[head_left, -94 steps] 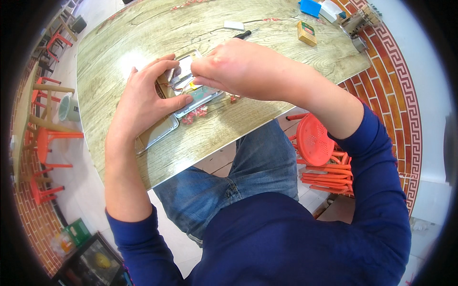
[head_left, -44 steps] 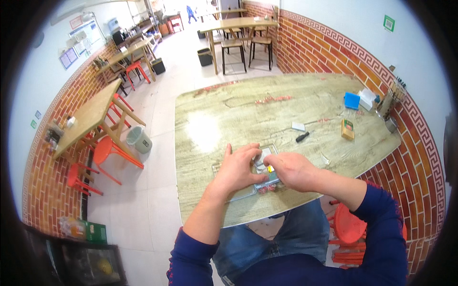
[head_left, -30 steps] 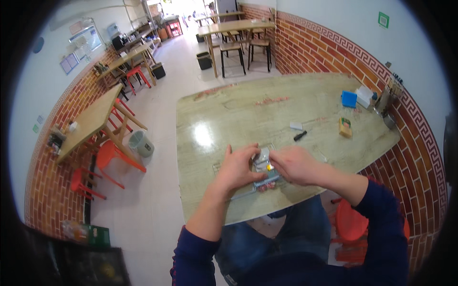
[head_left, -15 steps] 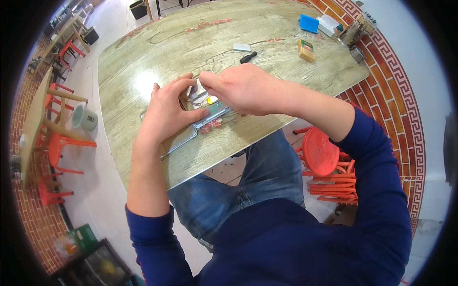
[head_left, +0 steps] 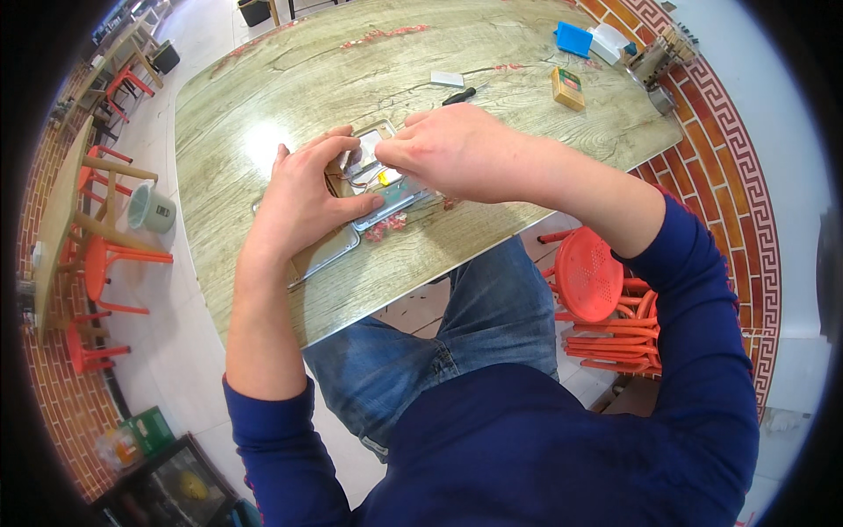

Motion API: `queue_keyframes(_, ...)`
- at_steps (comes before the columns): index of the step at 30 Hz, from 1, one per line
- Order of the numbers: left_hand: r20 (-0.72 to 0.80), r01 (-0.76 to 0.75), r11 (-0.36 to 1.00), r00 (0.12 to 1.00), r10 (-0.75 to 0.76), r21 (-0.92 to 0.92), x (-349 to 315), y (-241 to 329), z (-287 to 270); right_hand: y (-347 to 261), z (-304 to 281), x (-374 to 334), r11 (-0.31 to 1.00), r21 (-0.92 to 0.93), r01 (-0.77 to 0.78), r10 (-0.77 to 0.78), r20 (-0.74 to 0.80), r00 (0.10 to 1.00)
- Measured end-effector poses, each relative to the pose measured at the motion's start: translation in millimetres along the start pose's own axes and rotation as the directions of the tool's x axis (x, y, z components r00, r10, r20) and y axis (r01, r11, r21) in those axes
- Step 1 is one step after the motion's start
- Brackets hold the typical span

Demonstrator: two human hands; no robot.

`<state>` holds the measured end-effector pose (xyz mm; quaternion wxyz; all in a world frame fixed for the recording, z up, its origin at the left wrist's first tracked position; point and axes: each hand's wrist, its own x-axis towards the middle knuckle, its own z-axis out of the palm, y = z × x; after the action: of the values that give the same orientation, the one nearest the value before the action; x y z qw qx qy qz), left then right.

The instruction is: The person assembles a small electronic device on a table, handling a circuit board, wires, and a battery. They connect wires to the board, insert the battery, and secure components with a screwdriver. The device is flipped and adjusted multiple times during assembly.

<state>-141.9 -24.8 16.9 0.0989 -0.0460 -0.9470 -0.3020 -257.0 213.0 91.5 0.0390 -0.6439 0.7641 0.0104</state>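
Note:
An opened flat electronic device with a silver frame [head_left: 385, 213] lies near the table's front edge. Inside it show a green circuit board [head_left: 406, 191], a piece of yellow tape [head_left: 389, 177], thin wires and a pale flat part. My left hand [head_left: 309, 195] grips the device from the left, thumb on its near edge and fingers curled over the far side. My right hand [head_left: 452, 156] is closed above the device's right part, fingertips pinched down toward the inside. What they hold, if anything, is hidden. A flat silver-rimmed panel [head_left: 325, 255] sticks out under my left wrist.
Beyond my hands lie a black-handled screwdriver [head_left: 459, 96] and a small white block [head_left: 447, 79]. Farther right are a yellow box [head_left: 567, 89], a blue holder [head_left: 573, 39] and a utensil container [head_left: 650, 61]. Red stools [head_left: 590, 274] stand right of my legs.
My right hand has shifted slightly right, uncovering more of the device's far corner. My left hand keeps its grip. The whole view has moved a little.

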Motion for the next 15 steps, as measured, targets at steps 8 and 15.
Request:
queue_keyframes(8, 0.012, 0.005, 1.000, 1.000, -0.005, -0.009, 1, 2, -2, 11, -2, -3, 0.982, 0.154, -0.109, 0.107, 0.019, 0.994)
queue_keyframes(15, -0.001, 0.001, 1.000, 1.000, -0.001, -0.008, 1, 0, 0, 7, 32, -13, 0.916, 0.400, -0.005, 0.134, -0.295, 0.946)
